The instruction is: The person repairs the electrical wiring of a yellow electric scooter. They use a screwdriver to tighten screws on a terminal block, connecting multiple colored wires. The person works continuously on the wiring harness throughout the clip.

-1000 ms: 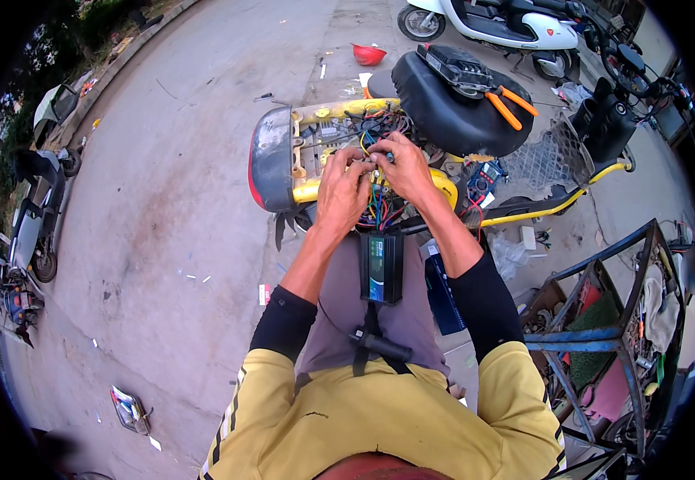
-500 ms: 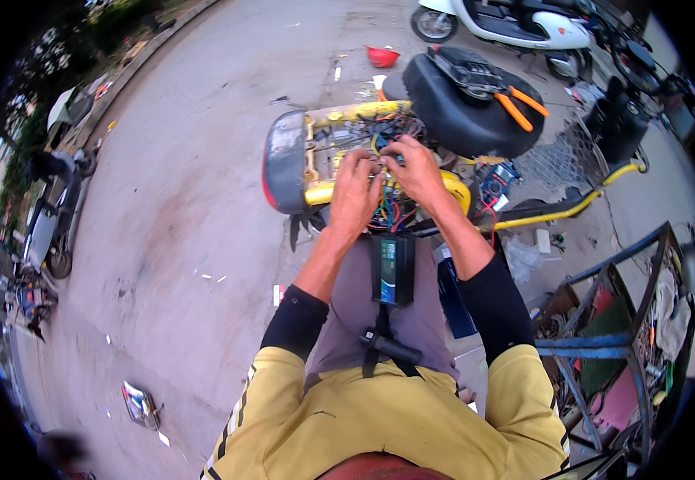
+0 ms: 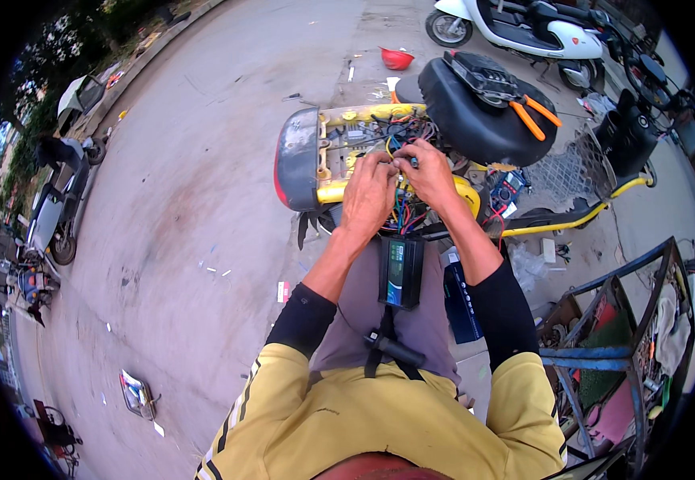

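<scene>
Both my hands meet over the open rear bay of a yellow scooter. My left hand and my right hand pinch the same bundle of coloured wires, fingertips touching near a small connector. The wires run down to a black controller box resting on my lap. The raised black seat stands just beyond my right hand, with orange-handled pliers lying on it. The grey tail panel is left of my left hand.
A multimeter lies to the right of the wires. A white scooter is parked at the top, a metal rack stands at the right, a red bowl sits on the concrete, and motorcycles line the left.
The view has shifted slightly, so the scooter sits lower in the frame. My hands stay together on the wires, fingers working at the same spot.
</scene>
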`<state>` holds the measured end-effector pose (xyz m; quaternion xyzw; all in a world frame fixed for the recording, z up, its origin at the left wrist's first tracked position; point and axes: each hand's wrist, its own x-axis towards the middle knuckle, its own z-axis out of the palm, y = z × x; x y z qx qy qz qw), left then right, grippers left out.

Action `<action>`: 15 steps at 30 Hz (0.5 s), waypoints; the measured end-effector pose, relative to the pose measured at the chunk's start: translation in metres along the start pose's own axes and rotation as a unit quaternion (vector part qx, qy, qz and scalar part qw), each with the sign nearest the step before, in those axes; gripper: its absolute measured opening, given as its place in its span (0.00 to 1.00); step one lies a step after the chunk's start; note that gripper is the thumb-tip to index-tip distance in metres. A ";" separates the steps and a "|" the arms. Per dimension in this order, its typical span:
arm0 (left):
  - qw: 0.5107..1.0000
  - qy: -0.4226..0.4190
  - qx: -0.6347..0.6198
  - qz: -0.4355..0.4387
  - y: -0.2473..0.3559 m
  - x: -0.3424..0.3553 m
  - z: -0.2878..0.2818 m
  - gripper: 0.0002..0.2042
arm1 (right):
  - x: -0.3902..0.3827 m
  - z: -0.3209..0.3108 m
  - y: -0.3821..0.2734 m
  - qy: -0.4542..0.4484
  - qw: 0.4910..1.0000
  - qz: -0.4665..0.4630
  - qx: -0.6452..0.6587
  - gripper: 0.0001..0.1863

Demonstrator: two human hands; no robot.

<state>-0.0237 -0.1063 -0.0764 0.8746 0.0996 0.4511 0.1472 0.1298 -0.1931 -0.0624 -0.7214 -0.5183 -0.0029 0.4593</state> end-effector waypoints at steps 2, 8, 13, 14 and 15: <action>1.000 -0.004 0.000 -0.008 -0.001 0.000 0.000 0.10 | 0.000 0.000 -0.003 0.001 1.000 0.004 -0.005 0.08; 1.000 -0.011 0.013 -0.019 0.001 0.001 0.003 0.09 | -0.001 -0.003 -0.003 -0.002 1.000 0.008 -0.008 0.08; 1.000 -0.014 0.019 -0.021 -0.001 -0.001 0.005 0.10 | -0.001 -0.004 -0.006 -0.007 1.000 0.014 -0.012 0.08; 0.999 -0.015 0.022 -0.020 -0.002 -0.001 0.006 0.10 | -0.001 -0.004 -0.006 -0.007 1.000 0.016 -0.013 0.08; 0.999 -0.020 0.026 -0.015 -0.004 -0.003 0.006 0.11 | -0.001 -0.003 -0.005 -0.008 1.000 0.019 -0.013 0.08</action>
